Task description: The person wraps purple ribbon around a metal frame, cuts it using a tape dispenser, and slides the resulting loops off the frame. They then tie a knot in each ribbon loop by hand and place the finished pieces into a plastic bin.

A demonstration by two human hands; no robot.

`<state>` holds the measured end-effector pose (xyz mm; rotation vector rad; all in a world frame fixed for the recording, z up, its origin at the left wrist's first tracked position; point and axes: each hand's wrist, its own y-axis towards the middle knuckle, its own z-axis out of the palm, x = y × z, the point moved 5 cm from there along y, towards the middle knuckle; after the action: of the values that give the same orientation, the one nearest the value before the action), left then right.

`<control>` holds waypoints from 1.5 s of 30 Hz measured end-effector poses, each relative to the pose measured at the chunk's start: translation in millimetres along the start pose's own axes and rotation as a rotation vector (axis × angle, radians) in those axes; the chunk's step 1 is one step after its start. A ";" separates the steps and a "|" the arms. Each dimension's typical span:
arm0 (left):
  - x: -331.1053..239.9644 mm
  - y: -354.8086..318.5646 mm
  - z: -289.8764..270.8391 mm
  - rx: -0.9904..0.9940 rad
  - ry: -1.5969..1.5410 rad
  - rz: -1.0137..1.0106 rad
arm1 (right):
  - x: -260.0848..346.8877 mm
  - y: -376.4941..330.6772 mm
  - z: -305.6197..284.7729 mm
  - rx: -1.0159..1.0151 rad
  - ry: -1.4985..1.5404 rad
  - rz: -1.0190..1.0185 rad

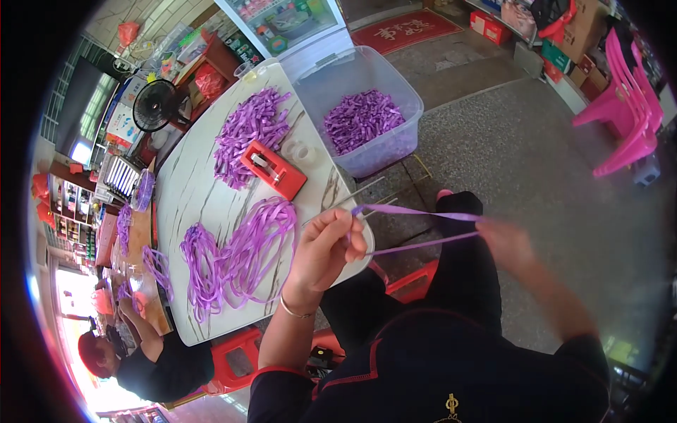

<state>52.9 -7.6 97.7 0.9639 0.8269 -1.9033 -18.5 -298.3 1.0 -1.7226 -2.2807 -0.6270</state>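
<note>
A purple ribbon [412,211] is stretched between my hands in two strands, over my lap and beside the table's right edge. My left hand [328,243] is closed on one end, its fingers pinched together. At the other end my right hand [504,243], blurred by motion, grips the ribbon out to the right. Long loops of purple ribbon [261,236] lie on the marble-patterned table [187,169], left of my left hand. Farther back are a red tape dispenser [275,171], clear tape rolls [299,151] and a heap of short purple ribbon pieces [247,130].
A clear plastic bin [395,88] holding more purple pieces stands against the table's far right side. A co-worker [155,363] sits at the left near another table with ribbons. A black fan [156,106] stands at the back left, pink plastic chairs [627,106] at the far right.
</note>
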 end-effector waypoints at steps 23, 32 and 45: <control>22.1 -21.2 25.5 0.227 -0.063 -0.270 | 115.6 80.8 -25.2 -0.217 0.673 -0.380; 25.6 -23.5 23.6 0.274 -0.184 -0.393 | 147.7 74.8 -69.6 -0.595 0.245 -0.872; 13.0 -12.7 26.2 0.390 0.621 -0.056 | 134.6 80.3 -36.2 -0.048 0.883 -0.243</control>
<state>29.0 -28.2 101.7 1.8459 0.8386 -1.8636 15.7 -180.8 105.5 -0.8788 -1.8134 -1.1977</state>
